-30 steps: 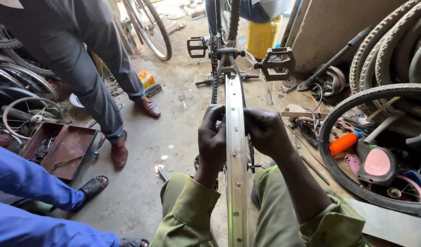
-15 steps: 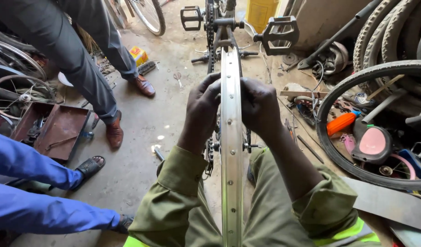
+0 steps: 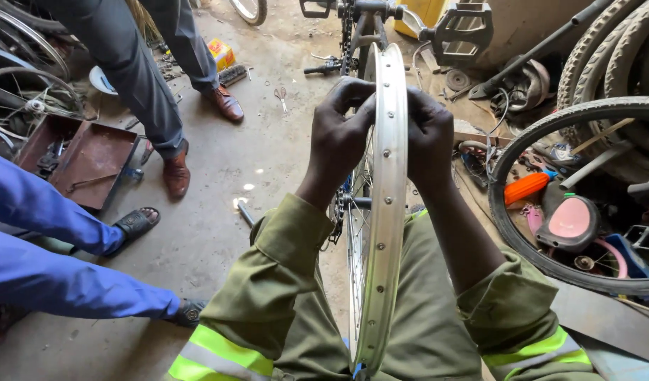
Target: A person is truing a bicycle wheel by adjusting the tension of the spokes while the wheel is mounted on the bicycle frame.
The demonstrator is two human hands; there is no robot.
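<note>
Both hands are on a bare silver bicycle rim (image 3: 389, 212), which stands on edge between the person's knees and runs straight away from the camera. The left hand (image 3: 340, 134) sits on the left side of the rim near its top, fingers (image 3: 352, 90) curled shut around the edge. The right hand (image 3: 429, 137) mirrors it on the other side, fingers closed onto the rim too, though from here only the back of that hand shows, so I can't tell exactly how the tips sit. The spoke holes run in a neat row down the rim's outer face, and a few spokes (image 3: 357, 219) show just left of it, lower down.

Just past the top of the rim there's an upturned bike, with a black pedal (image 3: 464, 32) up and to the right. Off to the rim's right, a tyred wheel (image 3: 550, 183) leans among clutter, with an orange tool handle (image 3: 525, 187) and a pink saddle (image 3: 570, 219) inside its loop. To the rim's left, on the concrete floor (image 3: 218, 204), a rusty metal tray (image 3: 84, 159) lies open. Someone in grey trousers and brown shoes (image 3: 176, 173) stands beyond it, and a blue sleeve (image 3: 49, 247) comes in from the left edge, well apart from the rim.
</note>
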